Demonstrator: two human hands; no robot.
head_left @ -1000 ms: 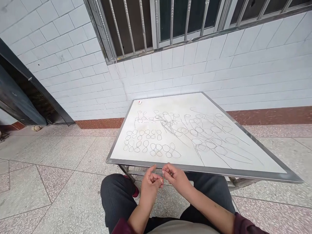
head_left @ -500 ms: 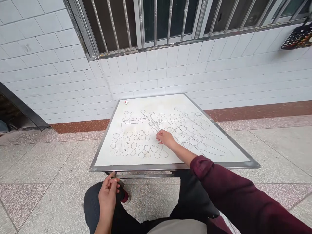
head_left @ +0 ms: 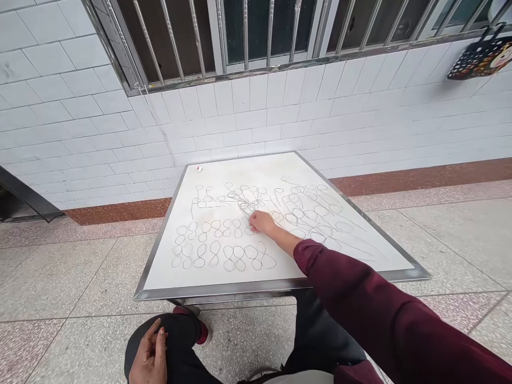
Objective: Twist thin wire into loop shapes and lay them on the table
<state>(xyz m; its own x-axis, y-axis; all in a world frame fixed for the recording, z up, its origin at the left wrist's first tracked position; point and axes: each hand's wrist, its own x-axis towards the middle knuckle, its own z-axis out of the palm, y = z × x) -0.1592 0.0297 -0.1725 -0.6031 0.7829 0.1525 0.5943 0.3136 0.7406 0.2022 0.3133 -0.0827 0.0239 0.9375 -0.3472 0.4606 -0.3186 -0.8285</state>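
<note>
On the white tabletop (head_left: 232, 274) lie many thin dark loops that look like bent wire. Figure-eight pieces (head_left: 239, 258) stand in rows at the near left, while single loops with long tails (head_left: 320, 210) spread over the right half. My right hand (head_left: 262, 221) reaches to the middle of the table, fingers pinched at a thin wire loop (head_left: 248, 229); the fingertips partly hide it. Just beyond it is a tangled cluster of wires (head_left: 251, 204). My left hand (head_left: 149, 356) hangs over my left knee, thumb and fingers apart, with nothing visible in it.
A metal frame (head_left: 168, 293) edges the table, which stands close to a white tiled wall (head_left: 240, 125). A small white and red object (head_left: 199, 169) rests in the far left corner. Above are barred windows (head_left: 270, 32), and a patterned bag (head_left: 476, 58) hangs at right.
My right hand has shifted slightly left on the tabletop, near the end of the figure-eight row. My left hand has dropped down and left, away from the table edge. The view has tilted a little.
</note>
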